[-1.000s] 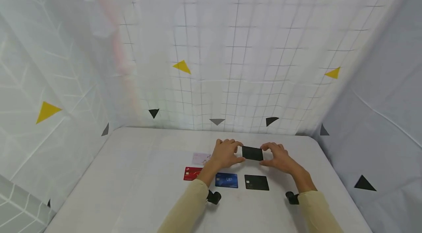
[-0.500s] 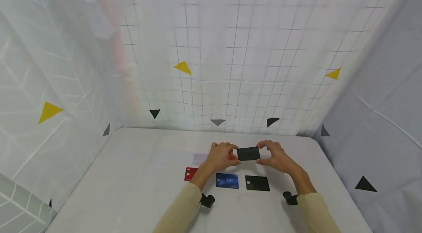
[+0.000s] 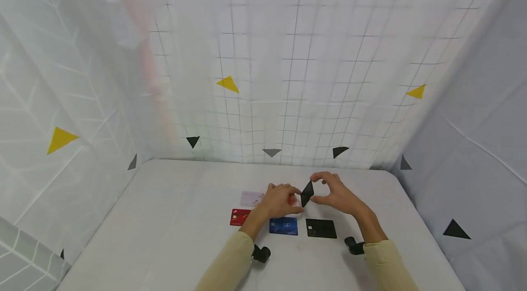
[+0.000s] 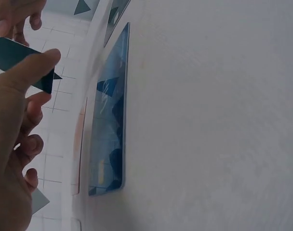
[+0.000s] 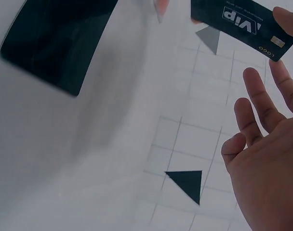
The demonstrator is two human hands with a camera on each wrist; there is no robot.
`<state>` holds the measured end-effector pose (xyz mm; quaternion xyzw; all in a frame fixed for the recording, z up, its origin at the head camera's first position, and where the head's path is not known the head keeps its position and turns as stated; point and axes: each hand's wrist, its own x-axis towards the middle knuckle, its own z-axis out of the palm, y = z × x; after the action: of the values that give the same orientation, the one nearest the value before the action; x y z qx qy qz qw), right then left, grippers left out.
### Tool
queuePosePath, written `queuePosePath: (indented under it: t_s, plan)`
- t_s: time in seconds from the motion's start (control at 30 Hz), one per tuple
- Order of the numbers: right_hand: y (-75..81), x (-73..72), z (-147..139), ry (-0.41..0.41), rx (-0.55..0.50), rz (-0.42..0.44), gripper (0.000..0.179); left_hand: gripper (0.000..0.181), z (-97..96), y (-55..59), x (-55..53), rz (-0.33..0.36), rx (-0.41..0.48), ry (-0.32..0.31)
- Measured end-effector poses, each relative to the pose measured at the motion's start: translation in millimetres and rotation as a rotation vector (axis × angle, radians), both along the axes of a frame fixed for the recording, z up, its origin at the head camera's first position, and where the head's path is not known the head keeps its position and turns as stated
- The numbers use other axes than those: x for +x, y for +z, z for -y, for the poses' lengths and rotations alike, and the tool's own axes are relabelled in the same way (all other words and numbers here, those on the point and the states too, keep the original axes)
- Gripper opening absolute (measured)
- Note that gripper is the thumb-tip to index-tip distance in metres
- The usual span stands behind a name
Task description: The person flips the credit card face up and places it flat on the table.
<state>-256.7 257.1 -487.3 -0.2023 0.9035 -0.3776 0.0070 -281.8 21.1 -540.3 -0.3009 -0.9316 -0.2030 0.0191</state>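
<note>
Both hands hold one dark VIP card (image 3: 307, 194) above the table, turned so that it looks narrow in the head view. My left hand (image 3: 276, 202) pinches one end, its thumb (image 4: 38, 67) lying over the card in the left wrist view. At the opposite end, my right hand (image 3: 339, 195) grips between thumb and index finger, the other fingers spread. White VIP lettering and a chip show on the card's face (image 5: 243, 19) in the right wrist view. Below the hands lie a blue VIP card (image 3: 283, 226) and another black card (image 3: 321, 228).
A red card (image 3: 239, 217) and a pink flowered card (image 3: 251, 198) lie left of the left hand, which partly covers them. The white table (image 3: 173, 236) ends at hanging white sheets (image 3: 267, 112) behind. A small black device (image 3: 354, 246) sits at each wrist.
The held VIP card has turned from broad side showing to a narrow slant. My right hand has shifted left and slightly up, closer to the left hand. The cards on the table stay put.
</note>
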Motion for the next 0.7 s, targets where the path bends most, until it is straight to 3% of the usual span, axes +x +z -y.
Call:
queuePosePath:
  t_s: [0.2, 0.5, 0.7]
  plan:
    - [5.1, 1.9, 13.9, 0.051, -0.027, -0.004, 0.058, 0.055, -1.1, -3.4, -1.1, 0.001, 0.032, -0.041]
    - [6.8, 2.5, 19.9, 0.048, -0.034, 0.023, 0.056, 0.055, 2.1, -3.6, -0.6, -0.009, 0.054, -0.041]
    - [3.4, 3.8, 20.7, 0.024, -0.015, 0.065, 0.067, 0.056, 3.5, -3.0, -1.3, -0.011, 0.066, -0.038]
